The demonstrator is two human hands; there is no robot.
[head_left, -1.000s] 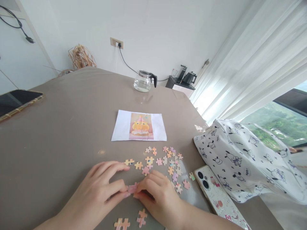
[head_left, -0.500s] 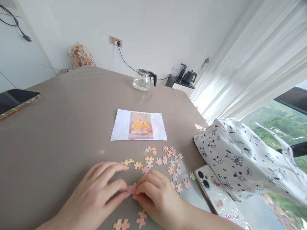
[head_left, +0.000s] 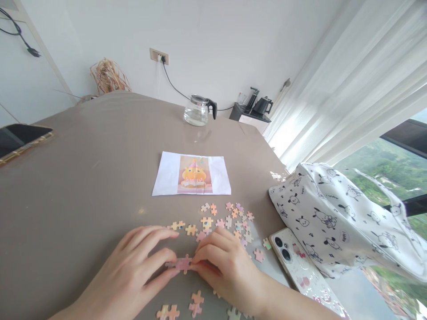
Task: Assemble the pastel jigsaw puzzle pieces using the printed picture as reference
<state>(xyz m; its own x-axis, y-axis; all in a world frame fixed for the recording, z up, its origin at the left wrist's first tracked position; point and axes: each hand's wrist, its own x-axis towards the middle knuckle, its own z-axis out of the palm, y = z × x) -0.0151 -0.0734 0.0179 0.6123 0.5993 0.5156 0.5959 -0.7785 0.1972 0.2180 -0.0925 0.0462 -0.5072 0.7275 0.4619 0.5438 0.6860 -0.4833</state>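
A short strip of joined pink puzzle pieces lies between my hands, low in the head view. My left hand pinches its left end between thumb and forefinger, the other fingers stretched out above. At the strip's right end, the thumb and curled fingers of my right hand grip its edge. Loose puzzle pieces are scattered just beyond my right hand. Nearer to me lie a joined orange pair and an orange and pink pair. My right hand hides some pieces.
Beyond the pieces lies a paper sheet with a printed cake-like picture. A glass pot stands farther back. On the right are a phone and a white cartoon-print bag; a dark phone lies far left.
My right hand has shifted slightly right along the pink pieces, so more of the strip shows between my hands. My left hand stays nearly still. The view has moved a little.
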